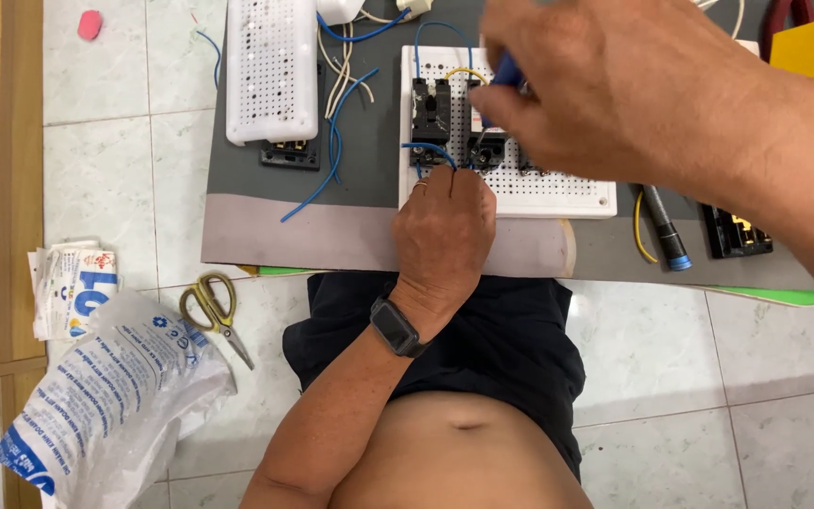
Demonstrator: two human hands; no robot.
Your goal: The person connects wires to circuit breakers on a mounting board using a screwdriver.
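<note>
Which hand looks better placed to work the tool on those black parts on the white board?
Probably the right hand: it grips the blue-handled tool over the white perforated board. The left hand pinches a blue wire.

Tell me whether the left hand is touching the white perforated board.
Touching. The head view shows the left hand pressed knuckles-down on the near edge of the white perforated board, its fingertips pinching a blue wire there, with no gap visible.
</note>
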